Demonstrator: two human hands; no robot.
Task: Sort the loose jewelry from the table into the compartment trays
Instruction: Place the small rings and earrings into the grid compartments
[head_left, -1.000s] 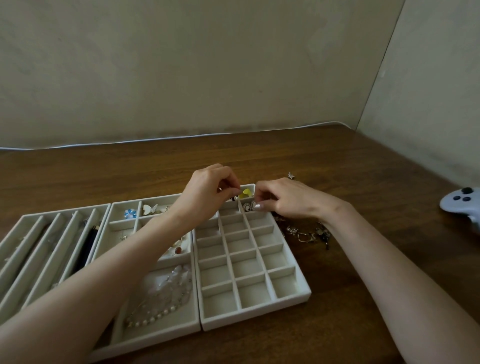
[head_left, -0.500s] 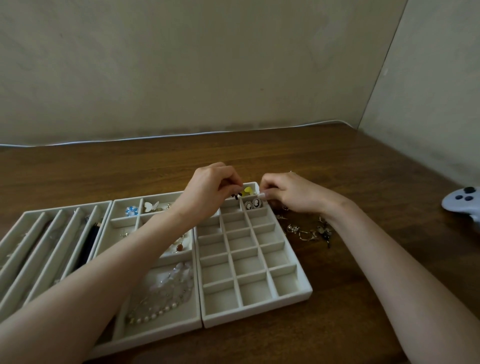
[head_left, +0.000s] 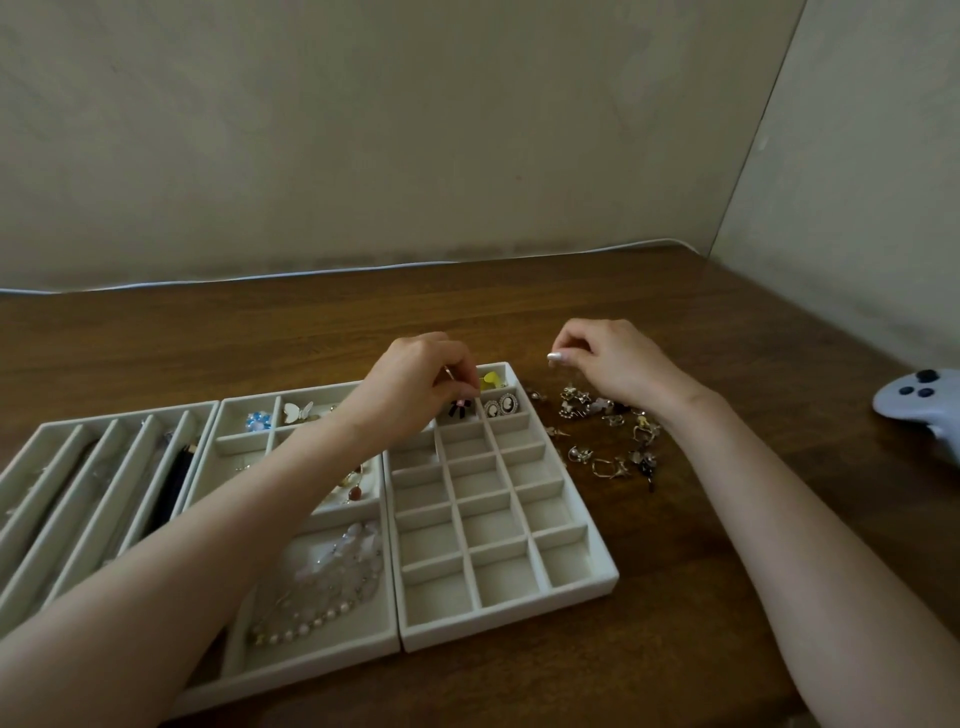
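Head view: right hand (head_left: 618, 364) has swung from the felt-lined grid tray (head_left: 509, 623) to above the loose metal earrings (head_left: 608, 431); left hand (head_left: 415, 384) stays; both pinched, contents unclear.

Warm brown wood grain runs right across the counter (head_left: 675, 649), and the trays (head_left: 597, 584) sit off-white on it, lined in soft beige. In the top corner there's a flash from the yellow piece (head_left: 491, 382). Next door is a black-and-pink piece (head_left: 460, 408), then the cameo pair (head_left: 501, 405), white on black with silvery rims. Further left come blue beads (head_left: 258, 421) and a white butterfly (head_left: 298, 412), with a creamy pearl strand (head_left: 296, 631) up front. The loose jewelry (head_left: 608, 431) glints gold and silver, flecked with black. The controller (head_left: 919, 410) is pale grey with dark buttons.
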